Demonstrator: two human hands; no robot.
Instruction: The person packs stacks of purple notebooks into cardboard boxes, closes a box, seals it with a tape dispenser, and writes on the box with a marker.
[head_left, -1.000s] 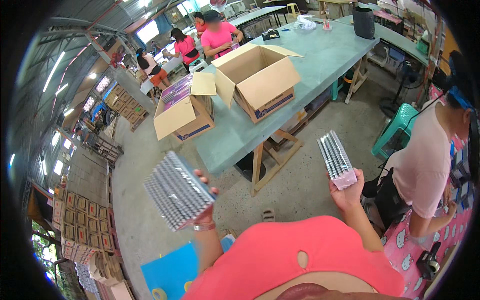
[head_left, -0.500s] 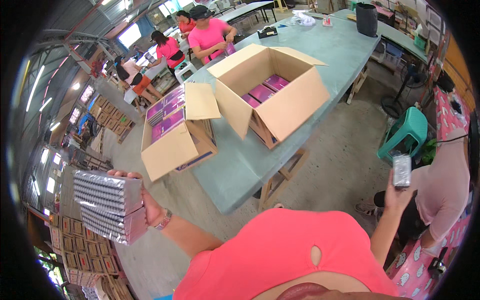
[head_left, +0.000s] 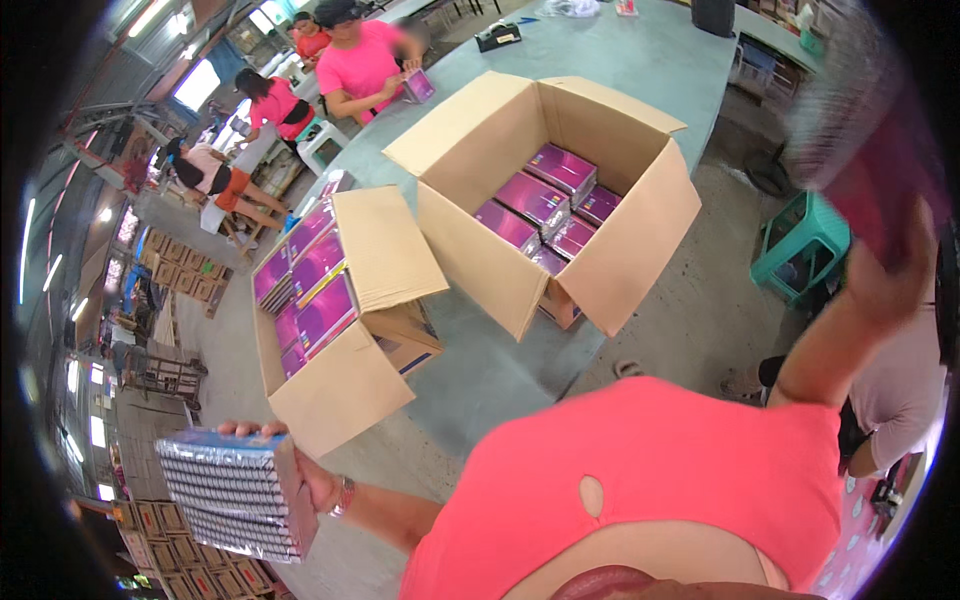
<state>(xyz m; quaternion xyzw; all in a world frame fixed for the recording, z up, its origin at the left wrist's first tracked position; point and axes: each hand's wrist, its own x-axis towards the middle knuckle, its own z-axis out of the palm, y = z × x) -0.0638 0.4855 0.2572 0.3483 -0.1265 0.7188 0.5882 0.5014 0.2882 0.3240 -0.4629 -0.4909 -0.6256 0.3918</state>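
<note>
At the lower left, my left hand [head_left: 312,478] is closed on the side of a thick stack of spiral notebooks [head_left: 228,500] in clear plastic, their wire edges facing outward. On the far right, my raised right hand [head_left: 900,265] grips a maroon notebook pack [head_left: 885,190], smeared by motion, with a greyish edge. Two opened cardboard boxes stand ahead of me. The left box [head_left: 345,415] is filled with purple notebook packs [head_left: 318,262]. Inside the right box [head_left: 625,275], several purple wrapped packs [head_left: 535,197] lie lower down.
Beneath the boxes is a grey-green table [head_left: 620,60] carrying a tape dispenser [head_left: 498,36]. Across it, a person in pink [head_left: 358,70] handles a purple pack. A green stool [head_left: 800,245] and another person [head_left: 905,385] are at my right. Stacked cartons [head_left: 185,265] stand left.
My right hand has swung up and outward with its pack, whose maroon cover now shows. The left hand's stack sits lower and is turned. The view has shifted, showing more inside both boxes.
</note>
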